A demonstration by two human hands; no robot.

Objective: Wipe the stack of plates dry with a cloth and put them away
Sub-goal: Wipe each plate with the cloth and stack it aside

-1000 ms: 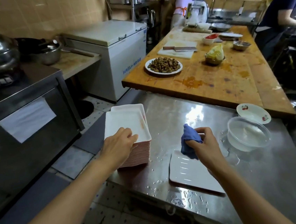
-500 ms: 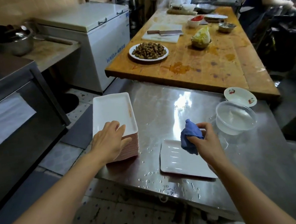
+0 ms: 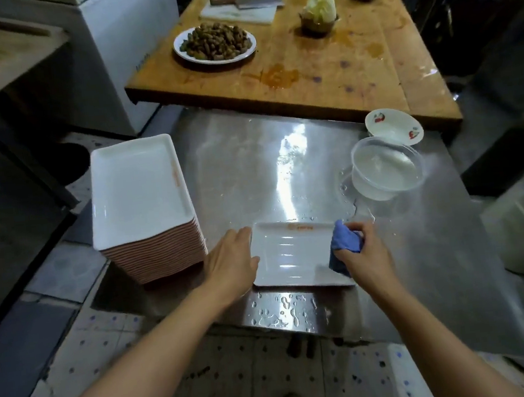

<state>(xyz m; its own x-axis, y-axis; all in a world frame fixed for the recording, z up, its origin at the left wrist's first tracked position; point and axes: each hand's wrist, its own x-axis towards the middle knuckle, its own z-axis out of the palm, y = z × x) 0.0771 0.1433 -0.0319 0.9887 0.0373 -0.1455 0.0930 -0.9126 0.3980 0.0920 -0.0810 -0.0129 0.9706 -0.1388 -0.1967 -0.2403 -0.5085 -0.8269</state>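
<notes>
At the left of the frame a tall stack (image 3: 145, 207) of white rectangular plates stands on the wet steel bench (image 3: 251, 167), near its left edge. Just right of the stack's base, the left hand (image 3: 230, 264) lies on the left end of a single plate (image 3: 292, 255) that sits flat on the bench in the lower middle of the frame; its fingers look loosely straight along the rim, a slack grip closed on nothing. At the plate's right end the right hand (image 3: 365, 252) has its grip curled tight round a bunched blue cloth (image 3: 344, 244), which touches the plate. Water drops dot the bench below the plate. Right of centre stands a clear tub (image 3: 386, 167), with a small painted bowl (image 3: 393, 126) just above it against the wooden table (image 3: 321, 69).
</notes>
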